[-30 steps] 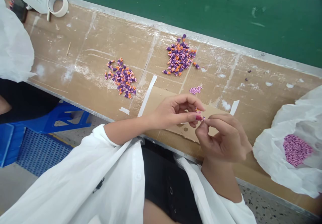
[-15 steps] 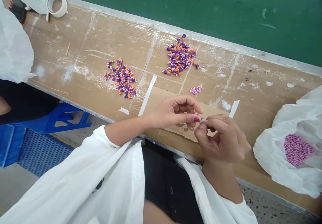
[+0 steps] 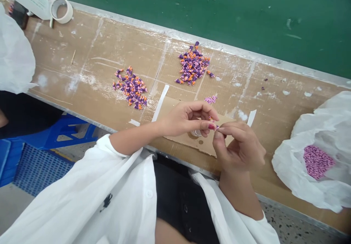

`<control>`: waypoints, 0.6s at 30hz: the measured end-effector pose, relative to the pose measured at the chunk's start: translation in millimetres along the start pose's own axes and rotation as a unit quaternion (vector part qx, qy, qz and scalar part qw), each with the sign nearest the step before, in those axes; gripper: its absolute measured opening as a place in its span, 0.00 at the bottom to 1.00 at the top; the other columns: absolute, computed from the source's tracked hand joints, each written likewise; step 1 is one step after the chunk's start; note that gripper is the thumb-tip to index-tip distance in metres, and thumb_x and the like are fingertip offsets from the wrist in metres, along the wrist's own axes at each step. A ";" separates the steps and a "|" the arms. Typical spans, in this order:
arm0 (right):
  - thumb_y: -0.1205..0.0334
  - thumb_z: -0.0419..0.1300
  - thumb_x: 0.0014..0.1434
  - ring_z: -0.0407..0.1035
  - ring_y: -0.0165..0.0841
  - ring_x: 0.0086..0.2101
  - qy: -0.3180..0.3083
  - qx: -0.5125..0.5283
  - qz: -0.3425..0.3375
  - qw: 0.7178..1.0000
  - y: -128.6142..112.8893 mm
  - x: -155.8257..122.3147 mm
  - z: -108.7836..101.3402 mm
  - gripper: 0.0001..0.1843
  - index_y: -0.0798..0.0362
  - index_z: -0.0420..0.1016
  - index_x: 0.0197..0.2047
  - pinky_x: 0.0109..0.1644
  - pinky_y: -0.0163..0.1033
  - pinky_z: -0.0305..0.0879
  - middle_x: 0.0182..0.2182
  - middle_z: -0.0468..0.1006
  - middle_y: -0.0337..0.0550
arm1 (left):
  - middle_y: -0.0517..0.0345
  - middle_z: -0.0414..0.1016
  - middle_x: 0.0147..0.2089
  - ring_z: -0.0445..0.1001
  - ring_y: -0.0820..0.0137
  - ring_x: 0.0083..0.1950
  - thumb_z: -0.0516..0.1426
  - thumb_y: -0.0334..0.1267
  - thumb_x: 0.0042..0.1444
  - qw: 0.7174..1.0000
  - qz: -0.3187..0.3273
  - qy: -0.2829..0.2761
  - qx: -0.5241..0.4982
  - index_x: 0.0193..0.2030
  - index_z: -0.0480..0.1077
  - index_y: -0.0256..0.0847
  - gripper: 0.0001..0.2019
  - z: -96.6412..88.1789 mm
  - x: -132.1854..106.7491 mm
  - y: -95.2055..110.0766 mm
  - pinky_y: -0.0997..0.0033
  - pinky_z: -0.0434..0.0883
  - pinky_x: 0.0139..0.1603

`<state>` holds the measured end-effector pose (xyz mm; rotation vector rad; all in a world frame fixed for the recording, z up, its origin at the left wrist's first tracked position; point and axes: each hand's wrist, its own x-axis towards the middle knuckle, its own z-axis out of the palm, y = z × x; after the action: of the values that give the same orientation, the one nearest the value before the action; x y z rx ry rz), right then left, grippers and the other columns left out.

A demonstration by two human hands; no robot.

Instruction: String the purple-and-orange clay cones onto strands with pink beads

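My left hand (image 3: 186,119) and my right hand (image 3: 238,147) meet over a taped cardboard patch (image 3: 175,107) at the near edge of the brown bench (image 3: 90,50). Both pinch a tiny purple and orange piece (image 3: 216,127) between thumb and fingertips. Just beyond my hands lies a small heap of pink bits (image 3: 210,99). Two piles of purple and orange pieces sit farther back: one (image 3: 131,87) to the left, one (image 3: 192,64) in the middle.
A white plastic bag (image 3: 309,185) holding pink bits (image 3: 317,161) lies at the right. Another white bag (image 3: 13,54) is at the far left. A tape roll (image 3: 60,10) sits at the back left corner. A green surface (image 3: 219,6) borders the bench's far edge. Blue crates (image 3: 38,152) stand below.
My hands have stayed pinched together on the small piece; the fingers shifted only slightly. The view has drifted a little, so the bench contents sit a bit lower and farther left in the picture.
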<state>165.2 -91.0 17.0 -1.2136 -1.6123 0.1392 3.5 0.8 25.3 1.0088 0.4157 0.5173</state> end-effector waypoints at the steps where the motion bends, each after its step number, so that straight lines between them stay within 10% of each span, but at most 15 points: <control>1: 0.78 0.65 0.57 0.72 0.30 0.28 0.010 -0.001 0.003 1.000 1.5 -0.7 -0.2 0.15 0.49 0.74 0.43 0.33 0.39 0.70 0.29 0.76 0.35 | 0.61 0.75 0.34 0.76 0.78 0.31 0.68 0.53 0.57 1.000 0.016 0.004 0.018 0.40 0.69 0.37 0.21 -3.8 2.5 0.5 0.74 0.77 0.36; 6: 0.75 0.64 0.59 0.71 0.31 0.27 0.081 -0.025 0.042 0.996 7.3 -2.4 -0.6 0.11 0.48 0.76 0.40 0.31 0.39 0.67 0.27 0.76 0.35 | 0.58 0.75 0.38 0.73 0.77 0.37 0.63 0.36 0.61 0.925 0.129 0.158 0.321 0.39 0.71 0.37 0.06 -50.1 39.9 1.8 0.75 0.72 0.39; 11: 0.76 0.64 0.58 0.69 0.29 0.25 0.054 -0.057 0.018 0.997 11.6 -2.9 0.8 0.12 0.48 0.76 0.40 0.28 0.38 0.65 0.26 0.76 0.33 | 0.54 0.79 0.42 0.77 0.70 0.44 0.59 0.32 0.63 0.807 0.052 0.229 0.542 0.53 0.72 0.36 0.12 -94.3 81.6 16.3 0.69 0.72 0.48; 14: 0.74 0.64 0.58 0.68 0.29 0.23 0.039 -0.080 0.011 0.996 15.2 -2.6 0.8 0.10 0.48 0.75 0.37 0.27 0.38 0.65 0.25 0.76 0.33 | 0.48 0.81 0.50 0.78 0.63 0.53 0.57 0.38 0.67 0.728 0.008 0.262 0.634 0.66 0.67 0.36 0.21 -99.5 74.1 41.3 0.64 0.70 0.56; 18: 0.75 0.66 0.57 0.68 0.28 0.23 0.041 -0.081 0.017 0.996 19.4 -2.4 -0.6 0.11 0.48 0.75 0.36 0.27 0.38 0.66 0.25 0.76 0.32 | 0.46 0.81 0.53 0.77 0.62 0.53 0.48 0.37 0.72 0.634 -0.089 0.242 0.729 0.57 0.74 0.36 0.16 -103.3 28.5 78.9 0.62 0.70 0.57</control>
<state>177.6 -83.9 3.7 -1.3544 -1.5549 -0.0217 -47.6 122.4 42.9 2.3682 1.5577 0.1544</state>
